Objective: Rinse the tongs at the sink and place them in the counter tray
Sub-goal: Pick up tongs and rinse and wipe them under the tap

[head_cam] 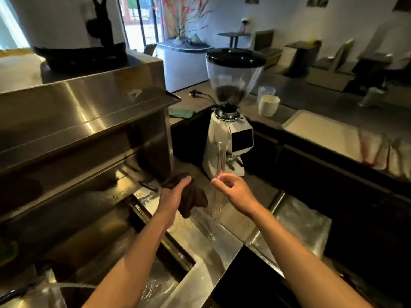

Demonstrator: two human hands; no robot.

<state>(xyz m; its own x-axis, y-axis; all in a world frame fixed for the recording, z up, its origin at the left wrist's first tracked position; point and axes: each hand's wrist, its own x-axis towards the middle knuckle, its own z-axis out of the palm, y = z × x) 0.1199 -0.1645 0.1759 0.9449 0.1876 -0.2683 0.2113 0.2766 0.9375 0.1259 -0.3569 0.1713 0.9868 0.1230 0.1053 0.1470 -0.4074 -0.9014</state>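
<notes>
Two hands work above the wet steel tabletop point(200, 245): my right hand point(233, 190) pinches blurred, transparent tongs point(219, 165) upright; my left hand point(175, 196) clasps a dark brown cloth point(193, 196). Best carried steadily toward the white rectangular tray point(322, 132).

Dim cafe: dark tables point(300, 46), chairs point(264, 41) (daylit window point(142, 21) behind).
</notes>
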